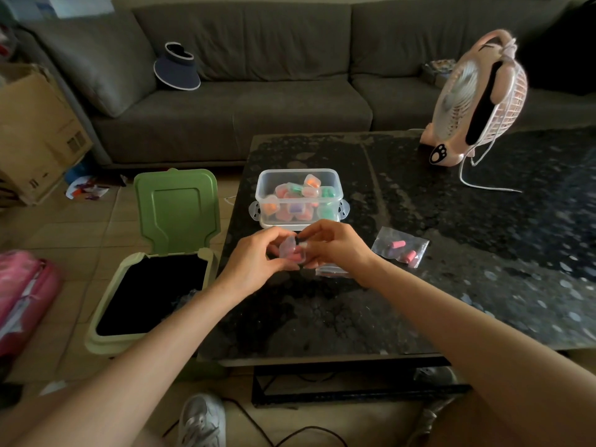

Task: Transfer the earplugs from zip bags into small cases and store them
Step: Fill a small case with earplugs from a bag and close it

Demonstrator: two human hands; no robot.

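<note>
Head view: my left hand (258,258) and right hand (337,248) both pinch case (292,254); box (298,171) just beyond it, straight ahead.

Both bare forearms (167,321) reach from the lower corners to mid-frame, where the left hand (254,258) and right hand (337,246) meet, fingers curled, pinching a small case (292,251) together.

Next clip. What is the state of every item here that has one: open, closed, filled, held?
small case: lid looks open, pink earplugs inside, pinched by left hand and right hand.
storage box: uncovered, holding filled cases.
zip bag: lying flat, not yet emptied; seal unclear.
bin: lid flipped up, open.
fan: blades blurred, likely running.
</note>
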